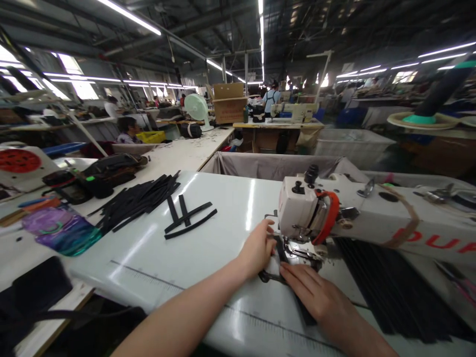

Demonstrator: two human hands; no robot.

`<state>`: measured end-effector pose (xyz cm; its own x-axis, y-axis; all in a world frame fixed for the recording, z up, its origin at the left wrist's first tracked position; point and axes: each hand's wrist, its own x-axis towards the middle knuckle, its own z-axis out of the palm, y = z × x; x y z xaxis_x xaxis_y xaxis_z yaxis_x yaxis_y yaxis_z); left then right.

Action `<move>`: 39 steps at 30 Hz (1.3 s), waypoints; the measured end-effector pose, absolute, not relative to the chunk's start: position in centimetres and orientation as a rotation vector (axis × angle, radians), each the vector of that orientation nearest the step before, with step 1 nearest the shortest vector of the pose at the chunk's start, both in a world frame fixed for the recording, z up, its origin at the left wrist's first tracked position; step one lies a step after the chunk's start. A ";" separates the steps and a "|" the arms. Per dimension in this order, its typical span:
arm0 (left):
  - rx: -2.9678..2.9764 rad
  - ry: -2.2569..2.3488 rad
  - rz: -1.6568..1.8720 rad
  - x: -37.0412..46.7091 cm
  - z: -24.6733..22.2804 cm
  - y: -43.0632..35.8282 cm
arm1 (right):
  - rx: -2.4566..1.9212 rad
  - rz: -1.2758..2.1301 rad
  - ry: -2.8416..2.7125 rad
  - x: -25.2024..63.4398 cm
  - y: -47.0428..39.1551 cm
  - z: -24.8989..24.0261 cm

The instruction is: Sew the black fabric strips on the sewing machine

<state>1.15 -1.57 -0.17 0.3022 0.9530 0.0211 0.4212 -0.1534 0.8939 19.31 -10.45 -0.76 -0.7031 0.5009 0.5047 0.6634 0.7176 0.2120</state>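
A narrow black strip (281,252) lies under the presser foot of a white sewing machine (297,206), and its near end (307,313) comes out beneath my right hand. My left hand (257,249) is at the left of the needle area, its fingers bent and closed on the strip's edge, with the index finger raised near the machine head. Close in front of the foot, my right hand (314,292) keeps its fingers together on the strip; its thumb is hidden. Metal parts of the machine cover the strip's middle.
Several black strips lie right of the machine (394,292). Others form a pile (145,201) and a small loose group (189,218) on the left. A purple-teal pouch (61,228), a fan (197,108) and a cloth-lined bin (256,166) stand around. Scissors (457,282) lie far right.
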 end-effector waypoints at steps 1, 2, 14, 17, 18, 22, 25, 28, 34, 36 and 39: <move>1.940 1.316 0.802 1.1 0.0 -1.8 | -0.942 -0.554 -2.477 19.1 -10.5 -1.2; 2.131 1.362 0.759 0.9 0.2 -2.0 | -0.984 -0.580 -2.449 19.0 -10.6 -1.6; 2.532 1.058 0.632 1.0 -0.6 -2.7 | -1.107 -0.574 -2.444 18.3 -9.7 -2.0; 2.534 0.959 0.638 0.6 -0.8 -2.3 | -1.027 -0.496 -2.458 18.8 -9.7 -1.8; 2.529 0.951 0.631 0.6 -0.9 -2.2 | -1.015 -0.487 -2.454 19.1 -9.8 -1.8; 2.504 0.992 0.627 0.8 -1.2 -2.5 | -0.977 -0.484 -2.453 19.8 -10.0 -2.3; 2.506 1.010 0.614 1.1 -1.6 -2.6 | -0.941 -0.480 -2.459 20.1 -10.0 -2.7; 2.490 1.046 0.605 1.2 -1.7 -2.7 | -0.934 -0.497 -2.467 20.2 -9.8 -2.9; 2.497 1.110 0.584 1.4 -1.0 -3.0 | -1.017 -0.381 -2.415 19.8 -9.5 -2.5; 2.509 1.095 0.604 1.5 -1.0 -3.2 | -1.019 -0.347 -2.397 19.7 -9.6 -2.3; 2.523 1.065 0.629 1.8 -1.2 -3.3 | -1.021 -0.292 -2.378 19.6 -9.8 -1.9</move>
